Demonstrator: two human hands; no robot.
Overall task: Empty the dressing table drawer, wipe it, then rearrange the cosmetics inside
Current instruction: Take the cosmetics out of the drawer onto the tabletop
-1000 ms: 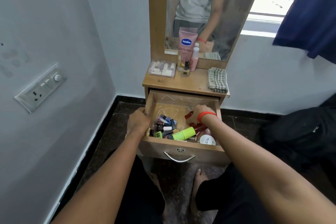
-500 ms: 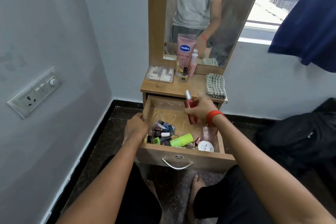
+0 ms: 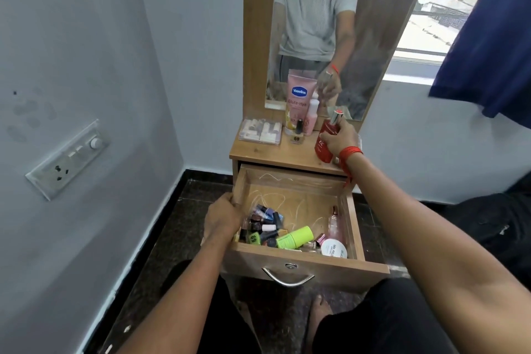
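- Right hand (image 3: 340, 139) clamped on red bottle (image 3: 324, 142), at two o'clock on desk (image 3: 258, 154).
- Left hand (image 3: 222, 217) grips drawer (image 3: 304, 266) wall.
- Tube (image 3: 297, 100) at twelve o'clock reads "Vaseline Gluta-Hya".

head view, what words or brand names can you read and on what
"Vaseline" and "Gluta-Hya": pink tube on the table top.
"ZX", partly hidden: red bottle in the right hand.
White jar lid in the drawer: too blurred.
Lime green bottle: too small.
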